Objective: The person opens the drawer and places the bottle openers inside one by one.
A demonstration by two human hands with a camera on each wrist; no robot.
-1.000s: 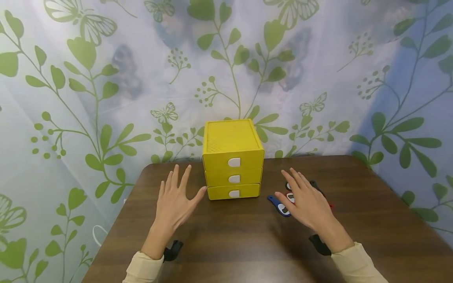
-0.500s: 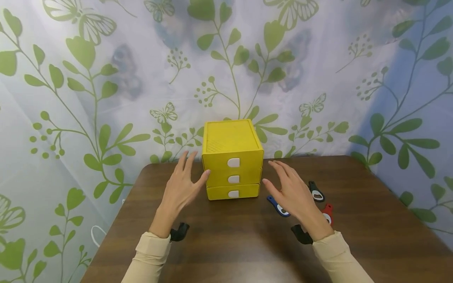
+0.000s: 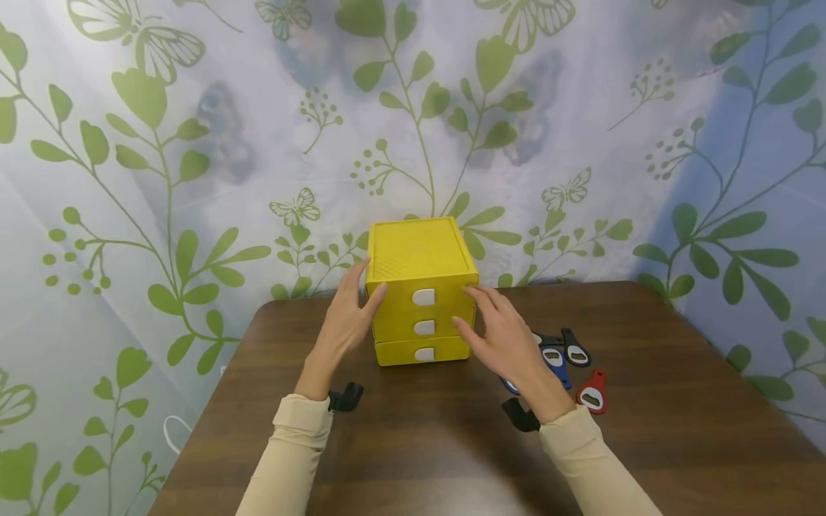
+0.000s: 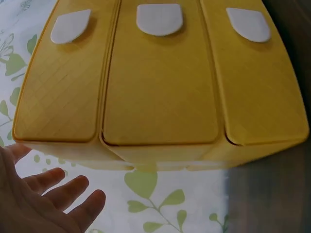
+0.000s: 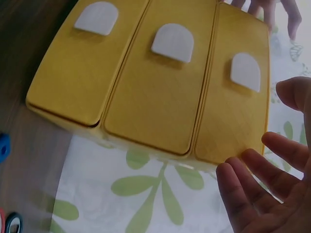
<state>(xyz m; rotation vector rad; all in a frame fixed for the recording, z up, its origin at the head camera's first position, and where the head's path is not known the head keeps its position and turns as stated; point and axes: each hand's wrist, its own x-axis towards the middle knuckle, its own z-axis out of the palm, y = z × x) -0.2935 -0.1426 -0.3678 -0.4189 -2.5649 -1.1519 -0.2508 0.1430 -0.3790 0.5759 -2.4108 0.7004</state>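
Observation:
A yellow box of three stacked drawers [image 3: 422,247], each with a white tab handle [image 4: 159,19], stands at the back of the table. My left hand [image 3: 345,319] is at its left side, fingers spread and nothing held; in the left wrist view the fingertips are right by the upper side edge. My right hand [image 3: 506,340] is at the right front corner with fingers slightly bent; in the right wrist view its fingertips [image 5: 226,172] reach close to the top drawer's side edge. All the drawers are pushed in.
Several bottle openers lie on the brown table [image 3: 413,459] right of the box, among them a red one [image 3: 592,393], a black one [image 3: 576,347] and a blue one [image 3: 556,365], partly behind my right hand. A patterned curtain [image 3: 258,143] hangs close behind the box.
Both hands have moved inward and forward, from well apart on either side to the box's two sides. The box has stayed put. More bottle openers show now beside the right hand.

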